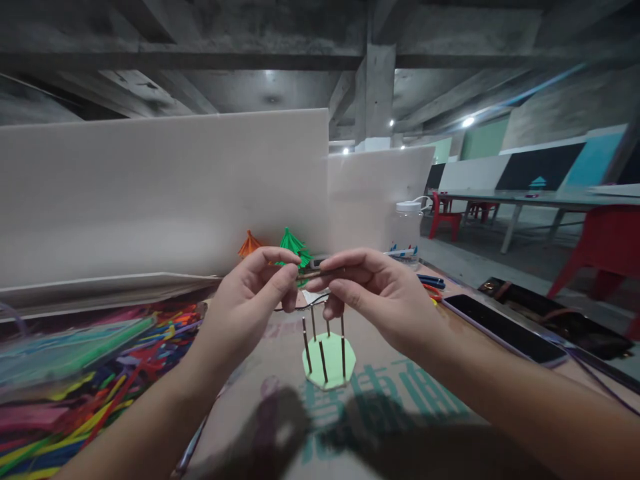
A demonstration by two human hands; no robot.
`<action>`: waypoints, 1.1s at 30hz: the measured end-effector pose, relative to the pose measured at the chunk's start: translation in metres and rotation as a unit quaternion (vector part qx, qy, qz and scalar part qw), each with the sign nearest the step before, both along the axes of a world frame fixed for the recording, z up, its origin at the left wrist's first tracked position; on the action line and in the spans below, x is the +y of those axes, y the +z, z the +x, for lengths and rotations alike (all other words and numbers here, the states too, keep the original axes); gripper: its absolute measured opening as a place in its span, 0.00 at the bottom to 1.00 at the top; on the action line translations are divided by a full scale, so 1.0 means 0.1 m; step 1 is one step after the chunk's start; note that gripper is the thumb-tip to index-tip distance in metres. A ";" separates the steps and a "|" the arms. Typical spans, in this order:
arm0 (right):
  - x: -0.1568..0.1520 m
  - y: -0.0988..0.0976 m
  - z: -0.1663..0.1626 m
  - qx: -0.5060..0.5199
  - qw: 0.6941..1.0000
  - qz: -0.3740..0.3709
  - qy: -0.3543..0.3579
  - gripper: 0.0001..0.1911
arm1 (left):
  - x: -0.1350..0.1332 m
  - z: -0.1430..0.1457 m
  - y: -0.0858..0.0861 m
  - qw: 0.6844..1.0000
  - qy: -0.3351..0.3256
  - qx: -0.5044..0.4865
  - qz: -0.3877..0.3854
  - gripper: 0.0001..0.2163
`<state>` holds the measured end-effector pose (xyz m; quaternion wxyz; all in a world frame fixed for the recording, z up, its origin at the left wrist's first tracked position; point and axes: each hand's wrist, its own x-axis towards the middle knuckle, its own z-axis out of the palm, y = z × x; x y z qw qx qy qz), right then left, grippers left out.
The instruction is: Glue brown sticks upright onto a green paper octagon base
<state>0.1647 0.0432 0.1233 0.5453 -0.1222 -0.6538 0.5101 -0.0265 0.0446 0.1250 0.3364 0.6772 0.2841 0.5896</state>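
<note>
Above the cardboard, my left hand (253,287) and my right hand (383,283) come close together. Both are closed in a pinch on a thin brown stick (315,274) that lies roughly level between them. A dark thin strand (305,307) shows just under the fingers; whether it is held I cannot tell. Below the hands, a light green eight-sided base (315,363) rests on the cardboard, with several brown posts (323,361) standing upright near its edge. Behind my left hand are a green pleated cone (295,245) and an orange one (249,244), partly hidden by the fingers.
Colourful strips (115,387) and a green-edged clear tray (100,357) cover the left side. At right lie a phone (505,328), blue-handled pliers (431,281) and a black case (560,317). A clear bottle (406,233) stands before white boards (165,200). Red chairs (445,220) stand beyond.
</note>
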 end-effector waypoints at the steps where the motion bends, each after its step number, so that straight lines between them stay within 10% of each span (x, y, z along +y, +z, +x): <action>1: 0.01 0.00 0.00 -0.001 1.000 -0.005 0.003 0.08 | 0.00 0.00 0.00 1.000 -0.001 -0.001 -0.004 0.05; 10: 0.04 -0.03 -0.01 -0.083 0.996 -0.039 -0.003 0.08 | -0.10 0.02 0.04 1.000 0.015 -0.024 0.006 0.09; 19: 0.01 -0.11 -0.05 -0.135 0.965 -0.141 0.173 0.16 | -0.07 0.07 0.00 1.000 0.006 0.024 -0.017 0.18; 33: 0.11 -0.18 -0.07 -0.139 0.961 -0.160 0.177 0.17 | 0.09 0.07 -0.08 0.996 -0.030 0.034 -0.072 0.21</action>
